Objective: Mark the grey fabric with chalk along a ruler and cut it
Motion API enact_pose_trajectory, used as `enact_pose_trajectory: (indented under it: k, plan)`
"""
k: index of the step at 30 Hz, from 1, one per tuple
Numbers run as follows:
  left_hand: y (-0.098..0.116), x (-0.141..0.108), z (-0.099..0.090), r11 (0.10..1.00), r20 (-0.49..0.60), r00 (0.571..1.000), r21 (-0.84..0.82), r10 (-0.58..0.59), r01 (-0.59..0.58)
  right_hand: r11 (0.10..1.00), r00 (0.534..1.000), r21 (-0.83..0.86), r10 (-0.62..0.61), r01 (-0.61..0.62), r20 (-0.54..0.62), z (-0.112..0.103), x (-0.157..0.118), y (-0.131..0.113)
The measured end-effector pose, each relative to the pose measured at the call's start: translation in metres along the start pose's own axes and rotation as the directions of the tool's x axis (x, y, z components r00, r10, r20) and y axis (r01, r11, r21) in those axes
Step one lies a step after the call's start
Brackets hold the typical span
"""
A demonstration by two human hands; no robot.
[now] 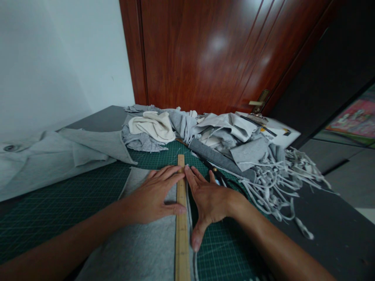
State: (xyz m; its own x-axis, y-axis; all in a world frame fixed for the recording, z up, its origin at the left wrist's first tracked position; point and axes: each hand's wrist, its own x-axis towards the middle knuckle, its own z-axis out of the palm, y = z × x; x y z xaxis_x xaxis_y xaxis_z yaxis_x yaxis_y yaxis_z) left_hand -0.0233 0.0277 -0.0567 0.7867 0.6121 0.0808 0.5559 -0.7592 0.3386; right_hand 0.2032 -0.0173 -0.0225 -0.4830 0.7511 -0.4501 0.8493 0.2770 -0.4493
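A wooden ruler [182,242] lies lengthwise on a piece of grey fabric [140,249], close to the fabric's right edge. My left hand [155,195] rests over the fabric with fingers spread, its fingertips and thumb on the ruler. On the other side, my right hand [209,201] has its fingers stretched out flat, the fingertips beside the ruler's upper part and the thumb near the fabric edge. Under everything is a green cutting mat [228,249] with a grid. Black-handled scissors [218,175] lie just beyond my right hand, partly hidden by it.
Light grey cloth [58,156] covers the left side. Crumpled fabric with a cream piece [152,125] lies at the back. A dark grey fabric roll [219,158], fabric scraps [249,156] and tangled fabric strips [275,191] lie at right. A wooden door [199,54] stands behind.
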Motion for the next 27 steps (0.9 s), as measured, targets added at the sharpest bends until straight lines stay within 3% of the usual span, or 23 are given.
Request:
enact_pose_trajectory:
  k: [27]
  plan:
    - [0.0051,-0.0008,-0.0038,0.999,-0.01,1.0,-0.028,0.027,-0.027,1.0,0.999,-0.018,0.013,-0.014,-0.038,0.0042,-0.0002,-0.0028]
